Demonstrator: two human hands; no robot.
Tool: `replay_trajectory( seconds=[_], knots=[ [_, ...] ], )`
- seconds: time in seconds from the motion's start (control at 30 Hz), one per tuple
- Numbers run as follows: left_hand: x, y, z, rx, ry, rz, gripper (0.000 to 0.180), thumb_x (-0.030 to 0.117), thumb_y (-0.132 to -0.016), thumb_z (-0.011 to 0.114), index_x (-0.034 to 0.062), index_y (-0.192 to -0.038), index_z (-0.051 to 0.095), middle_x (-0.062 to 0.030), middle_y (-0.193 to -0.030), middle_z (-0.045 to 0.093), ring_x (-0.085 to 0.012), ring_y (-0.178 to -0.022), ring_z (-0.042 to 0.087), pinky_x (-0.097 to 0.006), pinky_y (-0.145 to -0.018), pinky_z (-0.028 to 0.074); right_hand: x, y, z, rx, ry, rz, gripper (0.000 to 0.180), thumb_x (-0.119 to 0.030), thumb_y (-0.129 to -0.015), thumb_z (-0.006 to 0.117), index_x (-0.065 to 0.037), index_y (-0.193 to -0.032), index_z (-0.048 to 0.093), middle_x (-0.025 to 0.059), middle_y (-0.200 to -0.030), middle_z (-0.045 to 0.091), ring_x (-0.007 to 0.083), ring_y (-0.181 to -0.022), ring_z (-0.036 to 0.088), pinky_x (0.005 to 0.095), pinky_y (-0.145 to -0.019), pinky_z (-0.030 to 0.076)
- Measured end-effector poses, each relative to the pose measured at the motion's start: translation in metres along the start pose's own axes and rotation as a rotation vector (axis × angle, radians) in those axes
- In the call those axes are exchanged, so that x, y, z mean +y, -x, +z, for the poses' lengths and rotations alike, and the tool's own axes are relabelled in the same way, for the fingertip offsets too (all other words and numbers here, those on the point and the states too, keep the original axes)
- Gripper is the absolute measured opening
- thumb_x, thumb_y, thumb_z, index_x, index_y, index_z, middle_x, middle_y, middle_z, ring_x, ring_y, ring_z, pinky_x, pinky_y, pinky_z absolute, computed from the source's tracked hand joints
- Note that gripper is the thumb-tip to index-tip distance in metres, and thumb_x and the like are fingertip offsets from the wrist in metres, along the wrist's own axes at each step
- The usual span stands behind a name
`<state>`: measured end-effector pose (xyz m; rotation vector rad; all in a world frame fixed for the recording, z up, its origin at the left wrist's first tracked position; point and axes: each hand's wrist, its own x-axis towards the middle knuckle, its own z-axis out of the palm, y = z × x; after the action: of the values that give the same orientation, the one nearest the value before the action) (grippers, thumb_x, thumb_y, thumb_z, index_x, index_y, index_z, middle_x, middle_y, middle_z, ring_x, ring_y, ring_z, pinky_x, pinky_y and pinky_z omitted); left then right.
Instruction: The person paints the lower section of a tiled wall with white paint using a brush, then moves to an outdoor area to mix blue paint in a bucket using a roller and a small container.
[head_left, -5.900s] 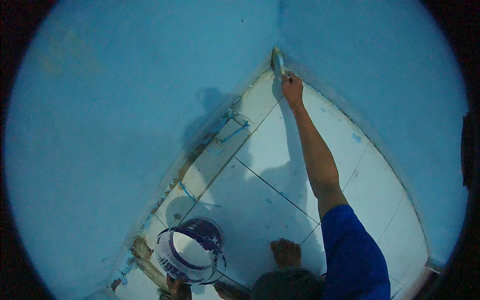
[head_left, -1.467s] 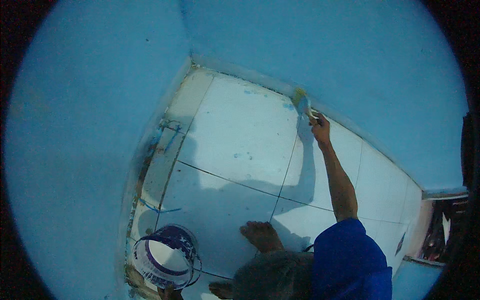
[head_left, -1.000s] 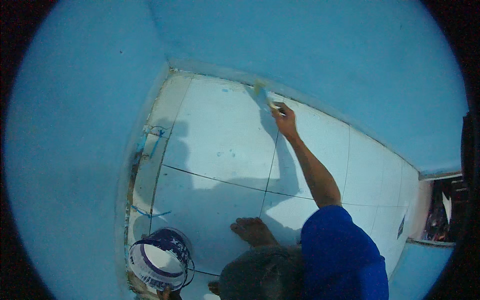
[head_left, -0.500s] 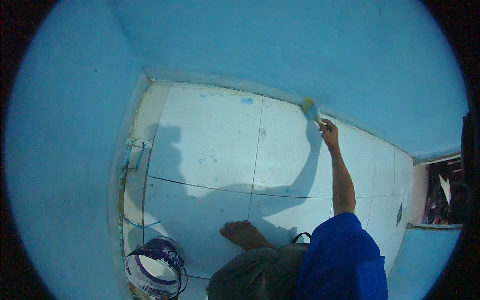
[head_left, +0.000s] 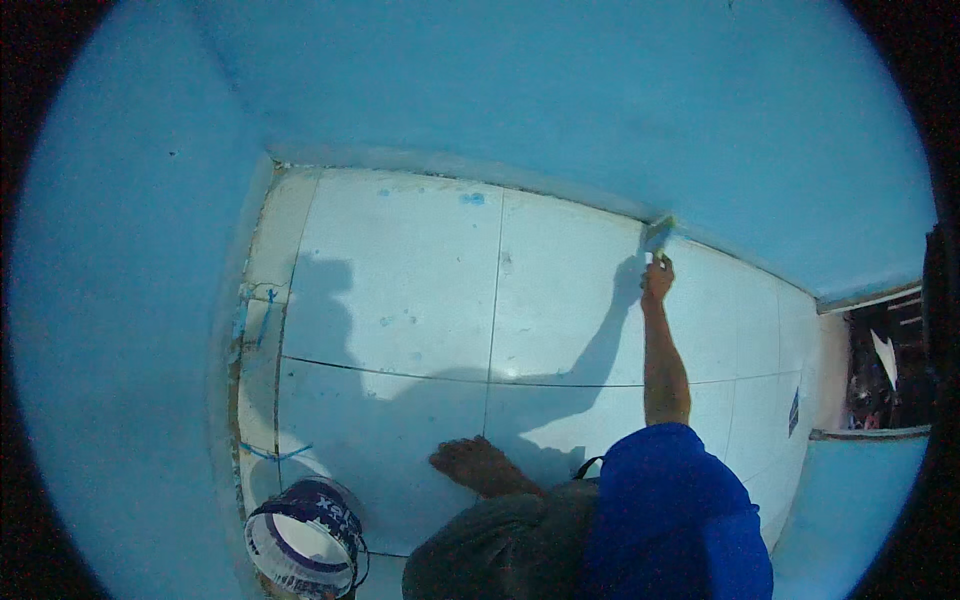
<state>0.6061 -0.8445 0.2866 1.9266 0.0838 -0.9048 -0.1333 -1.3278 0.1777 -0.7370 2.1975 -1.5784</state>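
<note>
In my right hand point(head_left: 657, 281), reached out to the far right, is a paintbrush point(head_left: 657, 240) with a pale handle, my fingers closed round it. Its yellowish bristle end touches the foot of the blue wall point(head_left: 560, 110), where the wall meets the white tiled floor point(head_left: 420, 260). At the lower left is a paint bucket point(head_left: 312, 535) with a dark purple band and white smears round its rim. White paint point(head_left: 308, 541) shows inside it. My left hand cannot be made out; anything gripping the bucket's near side is hidden at the lower edge.
A second blue wall point(head_left: 120, 300) runs along the left, with a rough, unfinished strip point(head_left: 262, 330) at its base. My bare foot point(head_left: 480, 465) rests on the tiles. At the right is an opening point(head_left: 885, 370) with dark clutter. Blue paint spots point(head_left: 472, 199) mark the floor.
My right hand and the paintbrush have moved right along the base of the far wall. The view has shifted slightly, and the bucket stays at the lower left.
</note>
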Motion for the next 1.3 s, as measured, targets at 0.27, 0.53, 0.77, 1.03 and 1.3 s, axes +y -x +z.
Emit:
replay_trajectory(
  seconds=[0.27, 0.53, 0.77, 1.03, 1.3],
  knots=[
    [-0.005, -0.013, 0.014, -0.073, -0.015, -0.027, 0.048, 0.017, -0.082, 0.072, 0.0018, -0.125, 0.056, -0.0201, -0.133, 0.05, -0.0329, -0.118, 0.055, -0.046, -0.097, 0.05, 0.006, 0.024, 0.111, 0.03, 0.001, -0.229, 0.03, -0.022, -0.098, 0.055, -0.008, -0.123, 0.047, 0.0075, -0.078, 0.057, 0.0158, -0.057, 0.054, 0.0331, -0.044, 0.043],
    [0.0, -0.007, 0.005, -0.046, -0.027, -0.014, 0.048, 0.018, -0.082, 0.072, 0.0014, -0.124, 0.056, -0.0197, -0.132, 0.05, -0.0325, -0.117, 0.055, -0.046, -0.096, 0.05, -0.085, 0.198, 0.169, -0.48, -0.096, -0.144, 0.03, -0.019, -0.098, 0.055, -0.009, -0.125, 0.049, 0.0048, -0.08, 0.056, 0.0105, -0.055, 0.05, 0.0285, -0.044, 0.04],
    [-0.002, -0.002, -0.004, -0.008, -0.015, -0.004, 0.048, 0.018, -0.082, 0.072, 0.001, -0.124, 0.056, -0.0195, -0.131, 0.051, -0.0322, -0.116, 0.055, -0.046, -0.095, 0.05, -0.081, 0.119, 0.073, -0.17, -0.33, 0.114, 0.027, -0.018, -0.1, 0.05, -0.009, -0.125, 0.044, 0.005, -0.081, 0.056, 0.0131, -0.059, 0.052, 0.0296, -0.046, 0.042],
    [-0.005, -0.002, -0.003, -0.029, -0.03, -0.014, 0.048, 0.018, -0.082, 0.072, 0.0005, -0.124, 0.055, -0.0192, -0.129, 0.051, -0.0318, -0.115, 0.056, -0.046, -0.094, 0.051, -0.052, 0.079, 0.161, -0.074, -0.344, 0.147, 0.033, -0.02, -0.097, 0.056, -0.019, -0.123, 0.036, 0.0075, -0.081, 0.055, 0.0177, -0.055, 0.053, 0.0355, -0.041, 0.043],
    [-0.009, 0.01, -0.026, 0.015, -0.017, -0.003, 0.048, 0.019, -0.083, 0.072, 0.0001, -0.124, 0.055, -0.0188, -0.128, 0.052, -0.0315, -0.114, 0.056, -0.045, -0.094, 0.051, -0.117, 0.283, 0.3, -0.49, -0.222, -0.168, 0.033, -0.019, -0.099, 0.047, -0.006, -0.128, 0.037, 0.0076, -0.082, 0.055, 0.0157, -0.059, 0.053, 0.0344, -0.048, 0.046]
  ],
)
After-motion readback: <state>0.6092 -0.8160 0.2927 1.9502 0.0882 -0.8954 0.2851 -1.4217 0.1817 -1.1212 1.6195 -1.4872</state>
